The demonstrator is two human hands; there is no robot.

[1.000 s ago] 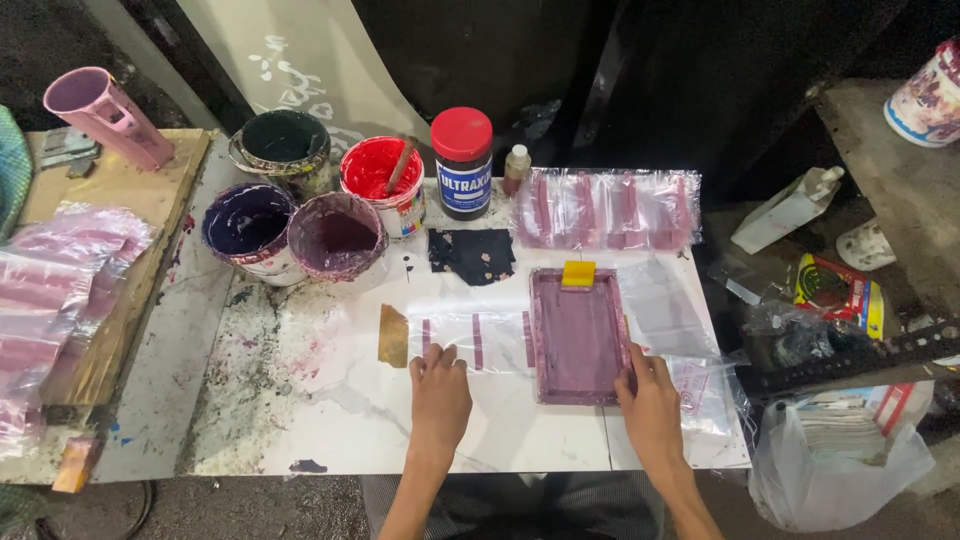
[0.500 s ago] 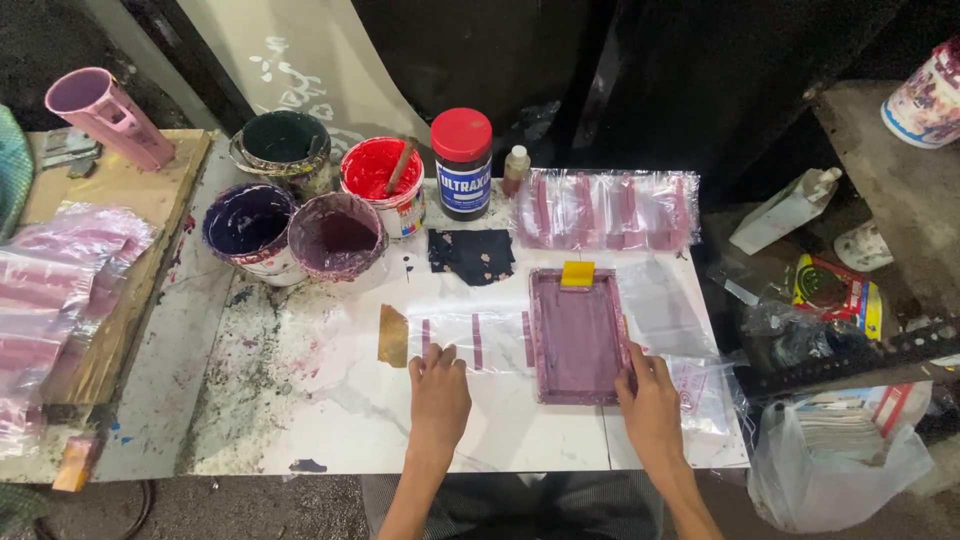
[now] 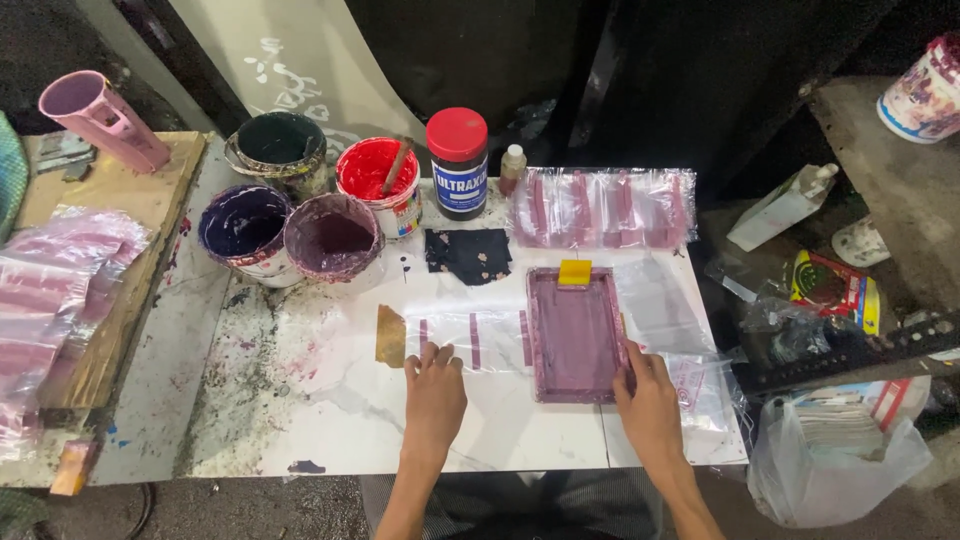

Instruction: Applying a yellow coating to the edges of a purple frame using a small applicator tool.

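Head view: my hands at work
Left hand [image 3: 434, 385]: flat, fingers pressing clear plastic bag [image 3: 470, 340]
Right hand [image 3: 650, 395]: grips purple screen frame [image 3: 576, 335] corner; frame's long axis runs away from me

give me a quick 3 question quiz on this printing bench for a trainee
1. True or false: the left hand rests flat on the clear bag with pink stripes.
2. What does the right hand touch? A) the red paint tub B) the corner of the purple frame C) the small bottle
3. Fill in: a small ______ tab sits on the frame's far edge.

Key
1. True. The palm lies on the bag's near edge.
2. B. The fingers meet the near right corner of the purple frame; the red paint tub and small bottle stand at the far side of the table.
3. Yellow. The tab is yellow.
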